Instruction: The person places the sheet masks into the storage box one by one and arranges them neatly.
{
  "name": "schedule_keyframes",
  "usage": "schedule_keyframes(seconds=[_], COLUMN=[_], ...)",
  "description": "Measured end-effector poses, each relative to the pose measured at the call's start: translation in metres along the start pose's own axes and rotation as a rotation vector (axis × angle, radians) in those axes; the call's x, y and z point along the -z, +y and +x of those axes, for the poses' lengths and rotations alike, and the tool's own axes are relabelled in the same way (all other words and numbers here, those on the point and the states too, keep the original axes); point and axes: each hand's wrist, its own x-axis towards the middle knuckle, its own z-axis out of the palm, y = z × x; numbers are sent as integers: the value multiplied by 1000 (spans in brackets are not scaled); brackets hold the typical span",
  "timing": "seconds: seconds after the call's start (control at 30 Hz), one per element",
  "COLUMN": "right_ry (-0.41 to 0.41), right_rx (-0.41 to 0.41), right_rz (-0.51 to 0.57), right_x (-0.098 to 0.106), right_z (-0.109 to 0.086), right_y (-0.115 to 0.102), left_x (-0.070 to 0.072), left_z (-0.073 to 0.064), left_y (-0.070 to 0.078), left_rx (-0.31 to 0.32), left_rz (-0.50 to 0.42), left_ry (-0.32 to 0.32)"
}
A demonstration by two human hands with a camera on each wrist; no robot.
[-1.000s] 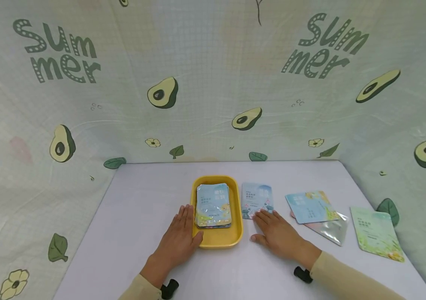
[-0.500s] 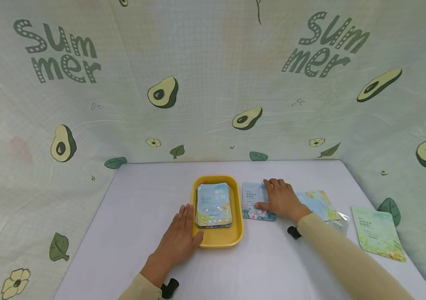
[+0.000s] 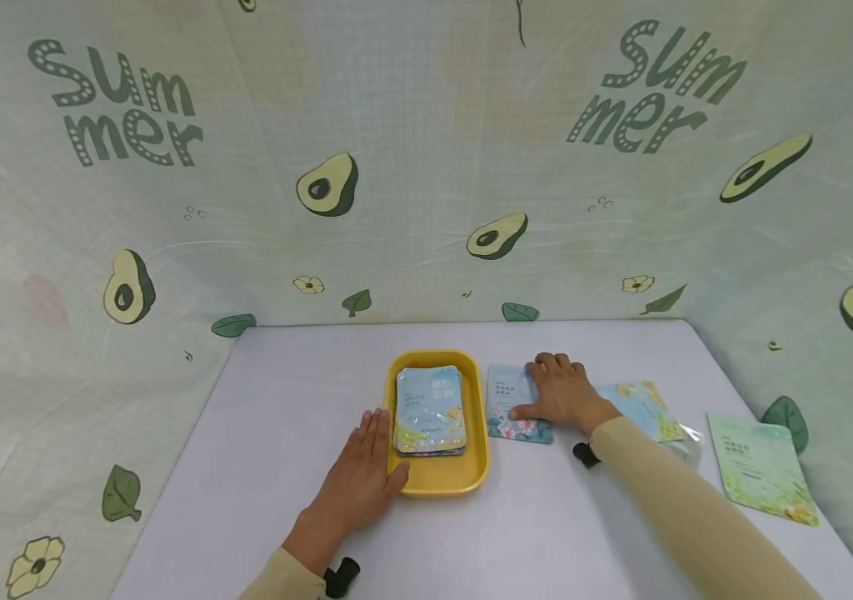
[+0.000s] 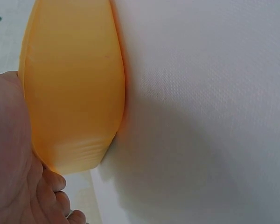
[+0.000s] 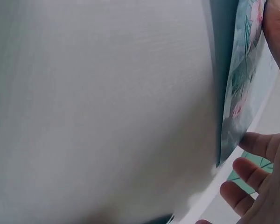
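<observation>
My left hand lies with straight fingers along the left side of a yellow tray. Close up in the left wrist view, the palm and fingers touch the tray's outer wall. A stack of flat printed sachets, blue on top, lies inside the tray. To the tray's right is a blue flowered sachet, partly covered by my right hand. That hand grips it between thumb and bent fingers; in the right wrist view the thumb is on the flowered face of the sachet.
Right of the right hand lie a blue-and-yellow sachet and a silver one, both partly behind the sleeve. A green sachet is near the right edge of the white table. A printed cloth hangs behind.
From the sachet's lower edge, my right hand has moved up and to the right, its flat fingers now bent over the sachet. My left hand stays against the tray.
</observation>
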Motion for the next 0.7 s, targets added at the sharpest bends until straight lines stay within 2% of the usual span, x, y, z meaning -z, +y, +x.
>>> schedule_keyframes(seconds=[0.37,0.7], right_ry=[-10,95], right_rx=[-18,26], right_rz=[25,-18], right_x=[2,10], right_z=[1,-9], right_y=[-1,-11], left_x=[0,0], left_z=[-1,0], left_y=[0,-1], left_rx=[-10,0], left_rz=[3,12], left_ry=[12,-9])
